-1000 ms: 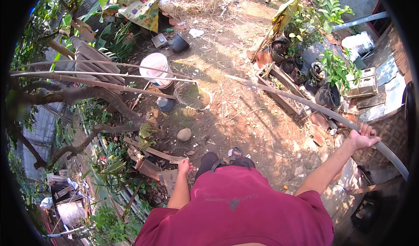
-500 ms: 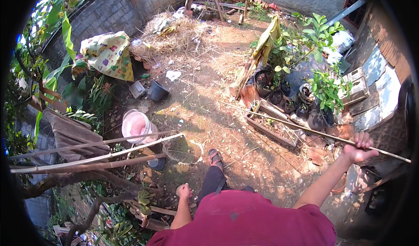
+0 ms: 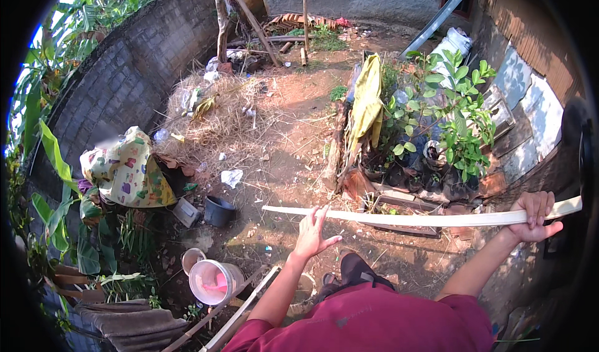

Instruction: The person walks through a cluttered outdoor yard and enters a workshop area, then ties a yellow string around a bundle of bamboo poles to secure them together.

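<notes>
Right hand (image 3: 534, 218) gripped around pale bamboo strip (image 3: 412, 216), arm outstretched; left hand (image 3: 312, 233) open, fingers spread, touching strip.

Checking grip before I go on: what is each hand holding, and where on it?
The right hand grips the long pale strip near its right end. The left hand is open, fingers touching the strip near its left end, not closed on it.

White sack (image 3: 454, 42) upright by far wall, right; no labels, screens.
</notes>
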Demonstrator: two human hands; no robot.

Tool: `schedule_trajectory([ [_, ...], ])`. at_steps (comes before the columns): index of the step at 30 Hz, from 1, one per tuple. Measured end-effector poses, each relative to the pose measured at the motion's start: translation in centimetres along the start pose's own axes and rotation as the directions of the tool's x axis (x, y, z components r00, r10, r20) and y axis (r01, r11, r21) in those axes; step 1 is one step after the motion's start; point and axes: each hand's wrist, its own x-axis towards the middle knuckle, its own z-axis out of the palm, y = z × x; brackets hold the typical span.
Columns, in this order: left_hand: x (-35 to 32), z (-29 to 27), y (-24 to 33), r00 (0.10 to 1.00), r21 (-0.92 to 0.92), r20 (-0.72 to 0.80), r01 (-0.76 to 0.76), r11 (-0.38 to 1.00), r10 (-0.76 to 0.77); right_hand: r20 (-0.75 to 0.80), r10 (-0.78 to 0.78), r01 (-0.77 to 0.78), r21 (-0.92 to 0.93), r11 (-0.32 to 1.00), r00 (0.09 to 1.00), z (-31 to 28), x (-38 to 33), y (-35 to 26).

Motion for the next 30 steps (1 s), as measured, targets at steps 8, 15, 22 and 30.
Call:
schedule_trajectory([
  [8,13.5,2.8,-10.5,0.942,-0.065,0.259,-0.203,0.977,0.212,-0.007,-0.081,0.079,-0.138,0.987,0.997,-6.9,2.1,9.8],
  [15,25.9,-2.2,-21.6,0.894,-0.188,0.44,-0.003,0.982,0.087,-0.316,-0.081,-0.018,-0.296,0.955,0.945,-14.5,7.7,23.7],
  [22,40.8,-6.8,-29.0,0.974,0.021,0.206,-0.098,0.995,0.091,-0.707,-0.426,-0.1,-0.571,0.815,0.565,-19.5,9.6,33.9],
  [30,58.8,-10.7,-43.2,0.781,0.081,0.268,-0.602,0.794,0.564,-0.66,-0.749,-0.088,-0.743,0.663,-0.068,-22.5,-5.8,47.7],
])
